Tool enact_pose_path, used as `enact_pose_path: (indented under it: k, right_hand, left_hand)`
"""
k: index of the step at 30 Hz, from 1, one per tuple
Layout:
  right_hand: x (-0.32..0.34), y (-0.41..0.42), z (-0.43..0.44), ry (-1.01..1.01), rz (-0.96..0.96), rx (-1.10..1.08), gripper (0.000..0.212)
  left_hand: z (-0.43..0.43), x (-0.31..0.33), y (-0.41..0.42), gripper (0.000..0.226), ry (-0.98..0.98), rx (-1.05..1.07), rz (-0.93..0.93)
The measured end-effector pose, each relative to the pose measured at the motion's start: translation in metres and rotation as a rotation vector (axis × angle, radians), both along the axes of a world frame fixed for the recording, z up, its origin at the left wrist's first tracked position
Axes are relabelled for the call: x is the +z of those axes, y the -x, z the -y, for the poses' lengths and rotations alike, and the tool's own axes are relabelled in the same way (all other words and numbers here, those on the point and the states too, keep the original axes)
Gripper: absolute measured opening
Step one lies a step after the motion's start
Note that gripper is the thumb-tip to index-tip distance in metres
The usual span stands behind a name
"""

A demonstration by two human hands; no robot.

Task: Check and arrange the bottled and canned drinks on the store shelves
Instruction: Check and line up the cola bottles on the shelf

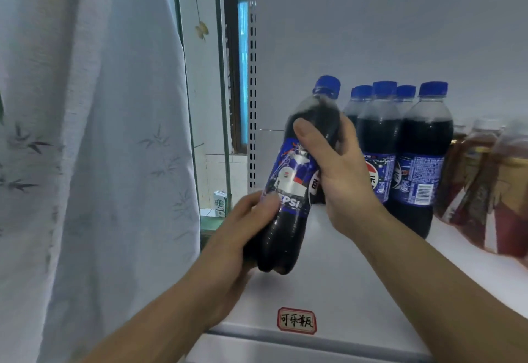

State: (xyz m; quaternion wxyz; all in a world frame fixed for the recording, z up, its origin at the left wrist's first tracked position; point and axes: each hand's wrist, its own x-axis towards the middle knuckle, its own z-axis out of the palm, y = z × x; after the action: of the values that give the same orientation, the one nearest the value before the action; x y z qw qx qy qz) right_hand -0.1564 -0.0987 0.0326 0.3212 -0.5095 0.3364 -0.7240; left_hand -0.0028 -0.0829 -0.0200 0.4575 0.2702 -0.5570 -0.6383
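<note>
— What is being held, and how?

— One Pepsi bottle (288, 188): clear plastic, dark cola inside, glossy blue label, ribbed blue cap. Both hands are clamped on it. The left hand (237, 237) wraps the lower body with its thumb across the foot of the label. The right hand (340, 174) curls round the shoulder, thumb laid on the front.

— Which way does it point?

— It is tilted. Its long axis runs from the lobed base, down by the left hand, up to the cap, which leans right, above the right hand. The label faces the camera.

— Where is it?

— Low over the white shelf (328, 282), near its left end. Whether the base touches the board, I cannot tell.

— What lies beyond the grip?

— Just behind the right hand stand upright cola bottles (423, 145) of the same kind. Two are in front, more behind; I count at least four blue caps. Further right are amber tea bottles (485, 180), too blurred to count. Below the hands, on the shelf's front edge, sits one red-bordered handwritten tag (296, 320). Left of the left hand hangs a pale curtain (100, 134) printed with bamboo leaves.
</note>
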Motion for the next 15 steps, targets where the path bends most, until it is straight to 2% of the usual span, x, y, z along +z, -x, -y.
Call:
enact_pose_path:
  k: [3,6,9,13,15]
  right_hand:
    - [-0.002,0.0,0.0,0.007,-0.085,-0.001,0.073]
    - [0.0,0.002,0.002,-0.105,-0.032,0.134,0.082]
    - [0.0,0.005,0.002,-0.087,-0.039,0.121,0.076]
    - [0.002,0.005,0.0,-0.007,-0.063,0.008,0.068]
    - [0.003,0.004,-0.002,-0.006,-0.101,0.02,0.067]
  left_hand:
    - [-0.002,0.001,0.002,0.055,0.032,0.02,0.055]
    - [0.002,0.006,-0.001,0.053,-0.086,-0.007,-0.042]
    - [0.002,0.014,-0.003,0.057,-0.159,-0.099,-0.079]
    - [0.001,0.02,0.004,0.055,0.028,0.022,0.014]
    - [0.0,0.02,0.008,0.057,0.092,0.081,0.085]
